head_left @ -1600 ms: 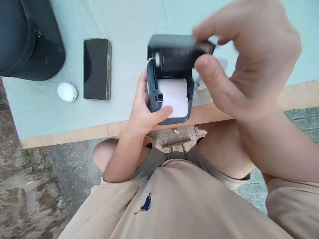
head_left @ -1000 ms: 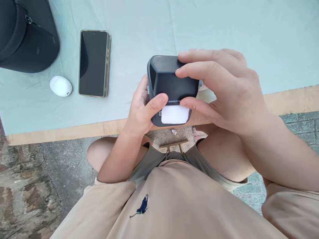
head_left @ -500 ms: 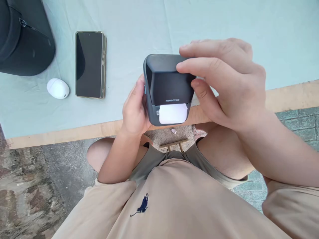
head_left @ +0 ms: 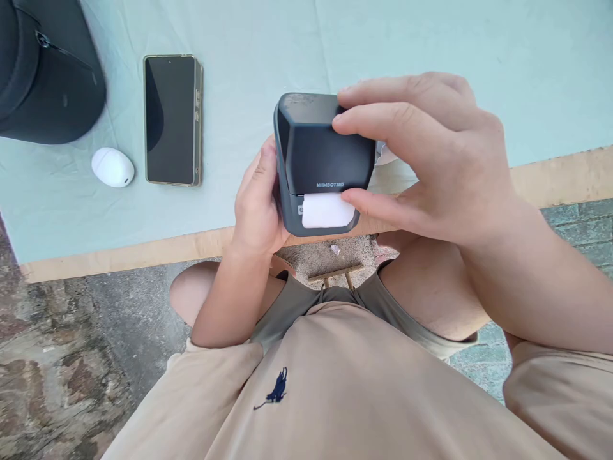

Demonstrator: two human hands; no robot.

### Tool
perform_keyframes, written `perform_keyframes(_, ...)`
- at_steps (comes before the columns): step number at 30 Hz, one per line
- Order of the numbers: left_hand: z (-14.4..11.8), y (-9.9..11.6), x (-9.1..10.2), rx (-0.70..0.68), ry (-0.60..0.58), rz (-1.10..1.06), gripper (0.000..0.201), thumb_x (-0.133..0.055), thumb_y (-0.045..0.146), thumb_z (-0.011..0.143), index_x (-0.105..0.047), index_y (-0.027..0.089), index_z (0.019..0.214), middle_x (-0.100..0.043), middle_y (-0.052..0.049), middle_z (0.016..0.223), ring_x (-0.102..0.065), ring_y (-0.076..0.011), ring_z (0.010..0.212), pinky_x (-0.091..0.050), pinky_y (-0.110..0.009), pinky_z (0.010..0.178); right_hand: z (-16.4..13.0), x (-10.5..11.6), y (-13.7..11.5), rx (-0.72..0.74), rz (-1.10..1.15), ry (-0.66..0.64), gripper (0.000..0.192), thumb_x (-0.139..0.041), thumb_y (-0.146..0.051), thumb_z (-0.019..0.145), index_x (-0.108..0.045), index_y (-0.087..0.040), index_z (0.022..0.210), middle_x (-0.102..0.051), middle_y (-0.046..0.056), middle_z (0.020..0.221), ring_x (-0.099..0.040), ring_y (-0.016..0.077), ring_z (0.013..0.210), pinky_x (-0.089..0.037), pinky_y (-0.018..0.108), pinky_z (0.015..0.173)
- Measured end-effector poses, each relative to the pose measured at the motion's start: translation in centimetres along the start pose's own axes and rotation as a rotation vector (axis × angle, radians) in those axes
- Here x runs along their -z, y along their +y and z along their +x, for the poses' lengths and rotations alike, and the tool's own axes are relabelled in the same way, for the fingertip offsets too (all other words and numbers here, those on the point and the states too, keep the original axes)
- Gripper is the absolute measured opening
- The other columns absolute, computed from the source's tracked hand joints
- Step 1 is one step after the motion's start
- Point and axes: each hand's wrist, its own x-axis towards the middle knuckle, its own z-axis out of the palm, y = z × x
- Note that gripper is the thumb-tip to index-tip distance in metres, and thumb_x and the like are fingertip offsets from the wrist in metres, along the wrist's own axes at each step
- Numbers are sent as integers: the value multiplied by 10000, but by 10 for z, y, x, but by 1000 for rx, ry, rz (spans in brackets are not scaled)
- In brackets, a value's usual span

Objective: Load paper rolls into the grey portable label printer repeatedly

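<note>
Printer (head_left: 320, 156): dark, held up in both hands over the near edge of the bench (head_left: 129, 255), about mid-view. Lid (head_left: 330, 144) down, NIIMBOT lettered near its lower edge. White paper (head_left: 327, 212) shows below that edge, lying over the front of the body. Left hand (head_left: 258, 198) wrapped on the printer's left side, gripping it, thumb along the flank. Right hand (head_left: 435, 153) half-curled at the other side: two fingertips on the upper part of the lid, thumb at the lower edge beside the paper. Cannot tell whether it grips or just rests there. A pale item (head_left: 384, 154) peeks out right of the printer, mostly hidden by it and the right hand; kind unclear. Pale blue-green cloth (head_left: 249, 38) over the bench, wooden edge bare. To the left, well apart from the hands: phone (head_left: 171, 121), screen up and dark; white case (head_left: 112, 167) beside it, rounded; black bag (head_left: 57, 83) at the upper left corner, zip showing.
</note>
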Motion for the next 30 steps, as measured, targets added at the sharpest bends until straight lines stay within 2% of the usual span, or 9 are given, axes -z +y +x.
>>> perform_keyframes(4, 5, -4, 2, -55, -86, -30, 408, -579, 619, 1031, -770, 259, 1067, -808, -70, 1237, -450, -364, 1624, -429, -502, 1345, 7, 3, -1, -20, -88, 70, 397, -471, -543, 1040, -731, -308, 1226, -748, 30, 1026, -706, 194, 923, -519, 372, 836)
perform_keyframes(6, 6, -6, 5, -68, -126, -17, 345, -670, 588, 992, -771, 268, 1070, -817, -60, 1193, -446, -365, 1636, -437, -511, 1344, 10, 4, -5, -130, -97, 111, 350, -454, -437, 1053, -773, -298, 1091, -643, 1, 718, -624, 131, 674, -445, 311, 690)
perform_keyframes(8, 5, -7, 8, -65, -146, 30, 351, -730, 602, 956, -779, 284, 1096, -823, -44, 1164, -498, -365, 1603, -466, -507, 1319, 12, 6, -8, -265, -65, 174, 328, -460, -325, 1061, -775, -258, 1002, -587, -29, 618, -566, 70, 566, -393, 249, 604)
perform_keyframes(11, 2, -6, 10, -50, -134, 63, 420, -633, 641, 1018, -778, 285, 1186, -817, -33, 1205, -589, -336, 1522, -493, -478, 1292, 12, 7, -10, -308, -25, 244, 303, -518, -346, 1035, -753, -192, 922, -672, -23, 701, -543, 41, 542, -353, 217, 529)
perform_keyframes(14, 0, -3, 8, -26, -122, 57, 393, -626, 580, 1039, -761, 277, 1252, -808, -48, 1226, -613, -328, 1501, -534, -474, 1253, 12, 5, -9, -272, 8, 179, 271, -546, -360, 995, -741, -189, 916, -749, -18, 816, -550, 61, 577, -359, 243, 548)
perform_keyframes(20, -1, -4, 6, -42, -137, 108, 411, -676, 639, 990, -756, 285, 1183, -785, -67, 1242, -526, -372, 1582, -584, -503, 1204, 26, 4, -14, -363, -146, -205, 245, -521, -242, 916, -745, -237, 1013, -745, -7, 852, -596, 125, 704, -239, 276, 588)
perform_keyframes(26, 4, -12, 15, -83, -228, 91, 425, -686, 672, 975, -749, 344, 1237, -810, -12, 1174, -510, -340, 1601, -552, -507, 1257, 52, 13, -35, -583, -228, -600, 329, -595, -356, 966, -710, -338, 1273, -798, -16, 1067, -646, 200, 830, -194, 306, 649)
perform_keyframes(28, 5, -14, 19, -96, -245, 76, 424, -714, 672, 950, -762, 326, 1190, -826, -21, 1152, -506, -367, 1603, -543, -512, 1272, 55, 15, -38, -597, -241, -632, 328, -577, -354, 976, -697, -363, 1281, -791, -26, 1054, -628, 190, 806, -196, 318, 647)
perform_keyframes(30, 5, -14, 20, -89, -220, 55, 394, -734, 639, 945, -772, 296, 1135, -833, -37, 1146, -515, -385, 1595, -558, -506, 1262, 51, 19, -37, -538, -199, -554, 301, -578, -315, 941, -713, -355, 1207, -762, -29, 917, -584, 171, 733, -213, 329, 612)
